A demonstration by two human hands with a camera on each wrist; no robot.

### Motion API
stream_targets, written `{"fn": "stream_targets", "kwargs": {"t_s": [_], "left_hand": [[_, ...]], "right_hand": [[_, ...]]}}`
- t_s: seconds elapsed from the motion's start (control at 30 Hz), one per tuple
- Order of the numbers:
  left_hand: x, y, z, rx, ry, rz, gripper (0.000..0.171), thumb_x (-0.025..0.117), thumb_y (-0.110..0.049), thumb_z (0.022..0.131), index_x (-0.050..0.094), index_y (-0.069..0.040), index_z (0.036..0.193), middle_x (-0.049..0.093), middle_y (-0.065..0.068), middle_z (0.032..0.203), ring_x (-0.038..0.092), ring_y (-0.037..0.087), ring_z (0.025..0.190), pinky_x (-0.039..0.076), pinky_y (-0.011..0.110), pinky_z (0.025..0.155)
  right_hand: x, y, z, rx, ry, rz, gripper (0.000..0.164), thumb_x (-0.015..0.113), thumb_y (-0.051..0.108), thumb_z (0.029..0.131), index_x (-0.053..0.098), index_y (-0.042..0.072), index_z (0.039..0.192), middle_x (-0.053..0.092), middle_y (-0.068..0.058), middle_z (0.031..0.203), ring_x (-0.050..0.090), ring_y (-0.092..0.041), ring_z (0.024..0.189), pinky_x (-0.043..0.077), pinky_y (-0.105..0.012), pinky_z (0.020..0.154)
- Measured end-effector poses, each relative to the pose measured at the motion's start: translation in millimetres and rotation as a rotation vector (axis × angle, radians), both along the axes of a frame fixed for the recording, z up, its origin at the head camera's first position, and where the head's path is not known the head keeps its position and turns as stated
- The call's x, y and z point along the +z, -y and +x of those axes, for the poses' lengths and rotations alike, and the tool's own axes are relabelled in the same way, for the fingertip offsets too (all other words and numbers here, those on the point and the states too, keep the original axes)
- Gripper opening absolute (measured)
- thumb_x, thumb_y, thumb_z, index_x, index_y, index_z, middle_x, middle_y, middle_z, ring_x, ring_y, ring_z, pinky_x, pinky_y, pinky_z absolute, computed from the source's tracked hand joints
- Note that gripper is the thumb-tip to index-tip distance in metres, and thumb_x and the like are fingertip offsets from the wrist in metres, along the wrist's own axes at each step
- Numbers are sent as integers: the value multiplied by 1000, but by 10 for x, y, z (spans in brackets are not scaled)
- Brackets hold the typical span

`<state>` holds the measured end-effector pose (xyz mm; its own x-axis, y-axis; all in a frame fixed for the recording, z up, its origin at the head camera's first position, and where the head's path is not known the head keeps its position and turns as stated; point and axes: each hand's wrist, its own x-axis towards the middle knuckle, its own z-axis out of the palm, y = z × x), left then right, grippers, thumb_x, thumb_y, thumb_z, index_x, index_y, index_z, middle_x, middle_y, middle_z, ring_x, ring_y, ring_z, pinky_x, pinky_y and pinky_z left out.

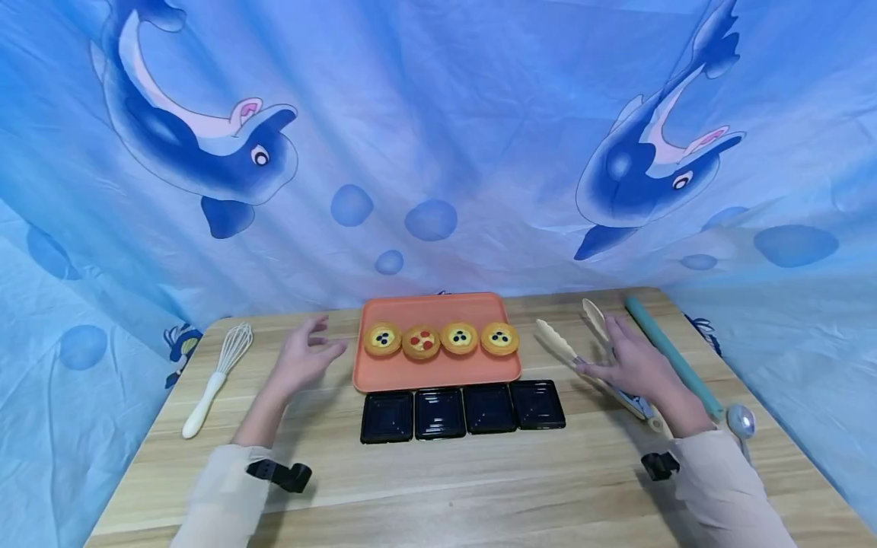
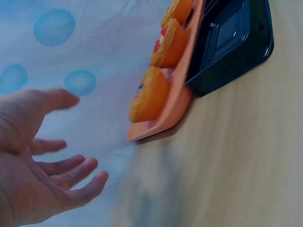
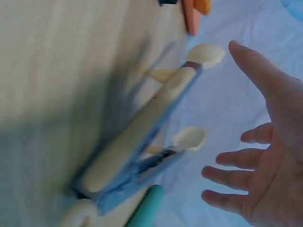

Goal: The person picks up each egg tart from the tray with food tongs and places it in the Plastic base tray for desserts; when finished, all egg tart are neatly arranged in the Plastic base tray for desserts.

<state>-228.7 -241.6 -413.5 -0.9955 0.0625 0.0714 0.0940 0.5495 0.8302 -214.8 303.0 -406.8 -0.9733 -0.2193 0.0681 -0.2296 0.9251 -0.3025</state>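
While the pale tongs [image 1: 558,342] lie on the wooden surface [image 1: 445,487], they are overlapped in the head view by the right grip [image 1: 626,361]. Whether lettering is carried by the blue-and-white marking near their looped end cannot be made out; dolphins and bubbles are printed on the blue curtain [image 1: 473,160]. Thumb and fingers of the right grip are seen well spread in the right wrist view, with nothing held, and a gap between them and the tongs is shown there, which is hidden from the head. Dark parts between the cream handles are also revealed by that view. The left grip [image 1: 310,359] is held with fingers parted, likewise around nothing, near the left edge of the orange tray [image 1: 432,374]. On that tray a tart with red topping [image 1: 421,344] and three tarts with dark dots [image 1: 459,339] are lined up; their thick sides, and the raised walls of the black dishes [image 1: 440,413] just in front, are displayed by the left wrist view. Only by the head view are the whisk [image 1: 222,369] at far left and the spoon [image 1: 741,421] beside the teal rolling pin [image 1: 674,354] shown.
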Motion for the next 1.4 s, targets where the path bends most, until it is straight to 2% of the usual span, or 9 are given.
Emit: {"fn": "stream_targets", "kwargs": {"t_s": [0.07, 0.13, 0.23, 0.33, 0.57, 0.93, 1.17, 1.23, 1.4], "left_hand": [[-91, -25, -41, 26, 85, 80, 74, 66, -22, 95, 28, 5, 152, 37, 31, 147, 44, 47, 130, 53, 50, 91], [-178, -59, -76, 49, 165, 168, 72, 64, -16, 96, 25, 8, 151, 36, 32, 146, 44, 47, 129, 56, 45, 87], [-291, -128, -106, 75, 239, 274, 68, 60, -6, 95, 24, 14, 149, 36, 35, 142, 44, 48, 127, 57, 40, 85], [-380, -209, -122, 82, 277, 328, 63, 56, 1, 93, 26, 18, 146, 38, 36, 140, 47, 46, 124, 57, 37, 84], [-464, -278, -110, 125, 265, 245, 57, 56, 2, 88, 38, 18, 140, 48, 33, 133, 54, 38, 115, 56, 29, 77], [-496, -356, -165, 125, 193, 141, 52, 59, 13, 75, 56, 15, 127, 61, 25, 112, 64, 32, 98, 55, 27, 71], [-505, -350, -182, 129, 212, 123, 55, 58, 14, 76, 53, 15, 131, 59, 26, 116, 62, 33, 102, 55, 30, 75], [-499, -345, -181, 130, 212, 120, 55, 58, 14, 76, 53, 15, 131, 59, 26, 116, 62, 33, 102, 55, 30, 76], [-492, -346, -188, 135, 224, 139, 56, 58, 16, 76, 52, 14, 132, 59, 26, 118, 61, 33, 103, 55, 29, 76]], "right_hand": [[-62, -33, -12, -14, 24, -40, 115, 72, 56, 84, 11, -13, 152, 24, -41, 150, 34, -57, 130, 38, -68, 98], [-114, -55, -33, -26, 33, -71, 116, 73, 55, 83, 11, -16, 151, 31, -42, 145, 41, -56, 125, 41, -67, 94], [-170, -75, -64, -56, 42, -101, 112, 76, 54, 81, 21, -17, 148, 52, -38, 123, 58, -48, 99, 51, -57, 77], [-210, -88, -59, -104, 86, -98, 113, 78, 56, 78, 23, -16, 146, 58, -29, 104, 58, -34, 81, 50, -47, 64], [-313, -69, -36, -178, 182, -53, 111, 78, 60, 75, 30, -18, 139, 60, -23, 94, 58, -31, 75, 49, -45, 60], [-346, -109, -19, -207, 86, -239, 66, 81, 46, 78, 53, -5, 108, 53, -10, 76, 50, -25, 64, 42, -35, 52], [-97, -89, 26, -171, 24, -223, 101, 78, 53, 80, 38, -16, 141, 60, -32, 111, 58, -38, 87, 50, -50, 71], [-9, -69, 29, -154, 16, -236, 103, 79, 52, 79, 36, -16, 143, 61, -31, 108, 57, -36, 83, 50, -48, 68], [104, 5, -12, -68, 9, -261, 98, 82, 50, 76, 44, -9, 143, 52, -9, 72, 42, -19, 57, 38, -32, 50]]}}
